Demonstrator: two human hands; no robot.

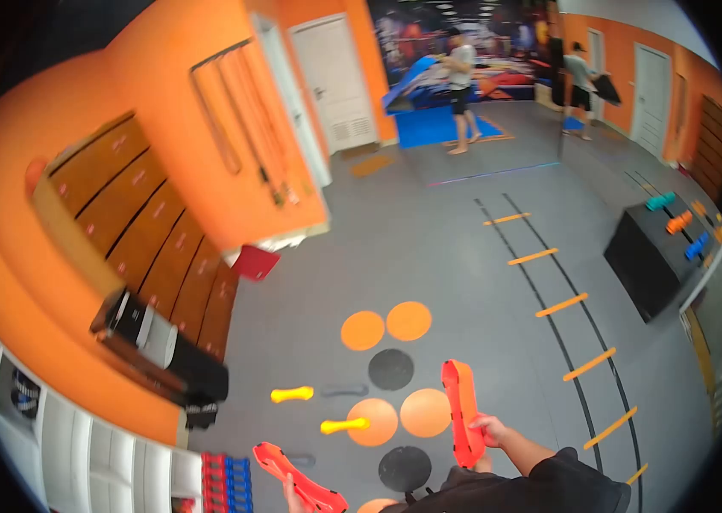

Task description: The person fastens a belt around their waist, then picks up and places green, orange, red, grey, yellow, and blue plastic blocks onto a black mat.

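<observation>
Hands grip orange paddles: left hand (pixel 293 492) one paddle (pixel 297 479), right hand (pixel 491 430) another (pixel 461 410).

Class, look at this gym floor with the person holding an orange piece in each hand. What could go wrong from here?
1. Two yellow dumbbell-shaped pieces lie loose beside the round floor spots; stepping on one could probably cause a trip or a rolled ankle.
2. The agility ladder stretches across the floor nearby; a foot might catch a rung.
3. The right hand grips its orange piece near one end, and the left hand holds another orange piece; either could slip and fall.
</observation>
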